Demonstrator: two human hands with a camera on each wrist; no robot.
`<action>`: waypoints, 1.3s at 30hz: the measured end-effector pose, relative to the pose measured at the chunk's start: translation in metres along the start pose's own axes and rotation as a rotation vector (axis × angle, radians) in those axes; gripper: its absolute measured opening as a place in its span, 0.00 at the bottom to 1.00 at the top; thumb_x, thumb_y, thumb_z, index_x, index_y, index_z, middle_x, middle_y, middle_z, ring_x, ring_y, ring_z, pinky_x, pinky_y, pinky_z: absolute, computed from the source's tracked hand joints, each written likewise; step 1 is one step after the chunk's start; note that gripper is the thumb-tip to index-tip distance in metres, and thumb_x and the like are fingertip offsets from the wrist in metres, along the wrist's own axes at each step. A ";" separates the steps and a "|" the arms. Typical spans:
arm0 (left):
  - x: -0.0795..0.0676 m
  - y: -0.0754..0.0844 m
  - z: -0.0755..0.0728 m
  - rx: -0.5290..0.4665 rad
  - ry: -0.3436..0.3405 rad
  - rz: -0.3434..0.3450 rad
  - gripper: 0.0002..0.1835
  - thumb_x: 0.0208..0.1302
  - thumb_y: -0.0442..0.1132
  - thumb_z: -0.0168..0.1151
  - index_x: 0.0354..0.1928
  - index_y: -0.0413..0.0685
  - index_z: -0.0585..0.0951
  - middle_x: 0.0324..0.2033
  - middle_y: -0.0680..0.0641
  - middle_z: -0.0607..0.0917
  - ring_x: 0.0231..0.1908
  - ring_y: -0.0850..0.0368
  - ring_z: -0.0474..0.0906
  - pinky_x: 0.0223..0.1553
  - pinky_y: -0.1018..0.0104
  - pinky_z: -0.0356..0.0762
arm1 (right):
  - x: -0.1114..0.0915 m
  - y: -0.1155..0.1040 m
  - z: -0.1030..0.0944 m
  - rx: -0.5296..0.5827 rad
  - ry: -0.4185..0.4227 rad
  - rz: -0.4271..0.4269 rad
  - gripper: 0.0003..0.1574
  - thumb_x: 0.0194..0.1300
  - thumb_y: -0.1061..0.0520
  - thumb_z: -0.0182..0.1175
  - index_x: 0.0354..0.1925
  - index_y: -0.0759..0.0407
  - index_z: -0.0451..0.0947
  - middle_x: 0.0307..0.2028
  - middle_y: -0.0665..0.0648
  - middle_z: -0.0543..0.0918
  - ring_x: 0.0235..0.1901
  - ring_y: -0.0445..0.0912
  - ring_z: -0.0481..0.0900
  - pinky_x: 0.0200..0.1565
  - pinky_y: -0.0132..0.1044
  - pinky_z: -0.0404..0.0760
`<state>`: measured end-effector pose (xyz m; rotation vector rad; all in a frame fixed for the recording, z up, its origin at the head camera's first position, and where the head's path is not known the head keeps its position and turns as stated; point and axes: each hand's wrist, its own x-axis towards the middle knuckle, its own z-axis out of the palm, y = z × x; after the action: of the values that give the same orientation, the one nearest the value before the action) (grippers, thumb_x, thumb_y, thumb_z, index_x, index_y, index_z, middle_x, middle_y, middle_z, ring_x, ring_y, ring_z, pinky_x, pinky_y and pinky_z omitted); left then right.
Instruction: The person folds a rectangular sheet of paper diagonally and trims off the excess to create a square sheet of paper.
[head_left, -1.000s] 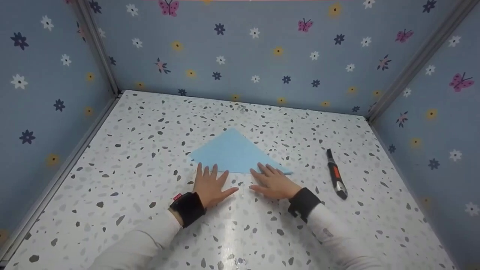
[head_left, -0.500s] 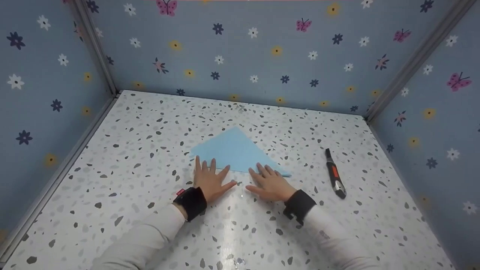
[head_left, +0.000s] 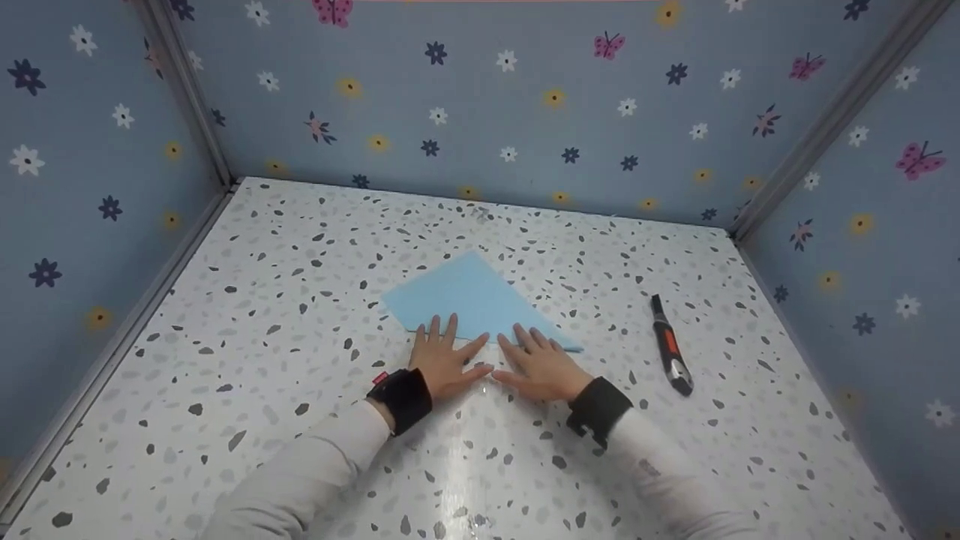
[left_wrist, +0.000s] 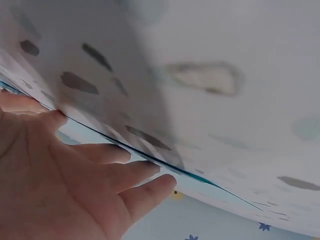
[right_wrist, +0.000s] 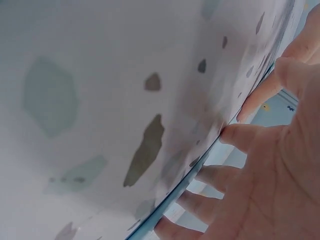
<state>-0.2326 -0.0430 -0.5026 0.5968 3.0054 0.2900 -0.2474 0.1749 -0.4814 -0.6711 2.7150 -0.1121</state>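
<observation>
A light blue sheet of paper (head_left: 472, 296), folded over with its point away from me, lies on the speckled table. The left hand (head_left: 444, 366) rests with spread, straight fingers on its near folded edge, left of the middle. On the right part of that edge lies the right hand (head_left: 541, 367), fingers also straight and spread. Both thumbs point inward and nearly meet just below the paper. In the left wrist view the paper's edge (left_wrist: 200, 178) runs under the fingertips. The right wrist view shows the paper's edge (right_wrist: 172, 197) beneath the fingers.
A black and orange utility knife (head_left: 670, 345) lies on the table to the right of the hands. Blue flower-patterned panels (head_left: 480, 97) stand at the back and on both sides of the white speckled table (head_left: 300, 225).
The left hand has slid right along the folded edge, toward the right hand, uncovering the paper's left corner. The right hand stays nearly in place on the paper.
</observation>
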 end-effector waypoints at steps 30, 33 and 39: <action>0.009 -0.001 0.000 -0.126 -0.096 -0.026 0.38 0.73 0.73 0.43 0.80 0.72 0.59 0.81 0.30 0.47 0.80 0.24 0.42 0.78 0.29 0.46 | -0.033 0.030 0.006 0.023 0.079 0.054 0.44 0.81 0.44 0.42 0.79 0.73 0.48 0.81 0.70 0.51 0.81 0.65 0.49 0.80 0.63 0.49; 0.009 -0.001 0.002 -0.133 -0.094 -0.021 0.38 0.73 0.73 0.43 0.80 0.71 0.59 0.81 0.29 0.48 0.80 0.24 0.42 0.78 0.29 0.47 | -0.036 0.035 0.008 0.018 0.086 0.064 0.43 0.81 0.45 0.41 0.79 0.73 0.49 0.81 0.71 0.51 0.81 0.66 0.49 0.80 0.64 0.49; 0.008 0.001 0.003 -0.110 -0.081 -0.013 0.38 0.73 0.72 0.44 0.80 0.70 0.59 0.80 0.29 0.49 0.79 0.23 0.44 0.77 0.29 0.49 | -0.047 0.042 0.009 0.035 0.096 0.078 0.42 0.80 0.47 0.41 0.78 0.74 0.51 0.80 0.72 0.53 0.80 0.68 0.50 0.79 0.66 0.49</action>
<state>-0.2394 -0.0389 -0.5052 0.5639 2.8919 0.4170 -0.2235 0.2339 -0.4820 -0.5625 2.8203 -0.1764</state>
